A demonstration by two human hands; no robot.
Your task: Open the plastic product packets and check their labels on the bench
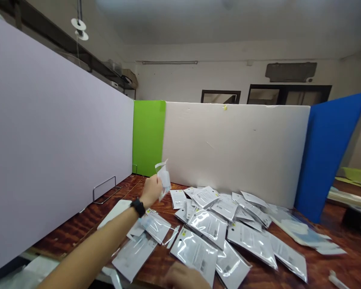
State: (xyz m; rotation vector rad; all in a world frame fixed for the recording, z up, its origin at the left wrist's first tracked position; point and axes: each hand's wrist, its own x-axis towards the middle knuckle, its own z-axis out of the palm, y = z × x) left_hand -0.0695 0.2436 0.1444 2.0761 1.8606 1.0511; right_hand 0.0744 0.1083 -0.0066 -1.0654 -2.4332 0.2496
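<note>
My left hand (151,190) is stretched out over the wooden table (78,224) with a black watch on the wrist, and its fingers are closed on a small clear plastic pouch (163,176) held up above the table. My right hand (183,277) lies at the bottom edge, resting on a silvery flat packet (195,253); only its back shows and its fingers are hidden. A heap of several similar clear and silvery packets (225,224) is spread across the table between and beyond both hands.
Partition boards fence the table: a pale lilac one (54,136) on the left, a green one (148,136), a white one (234,148) at the back and a blue one (327,152) on the right. A wire bracket (104,188) stands by the left board.
</note>
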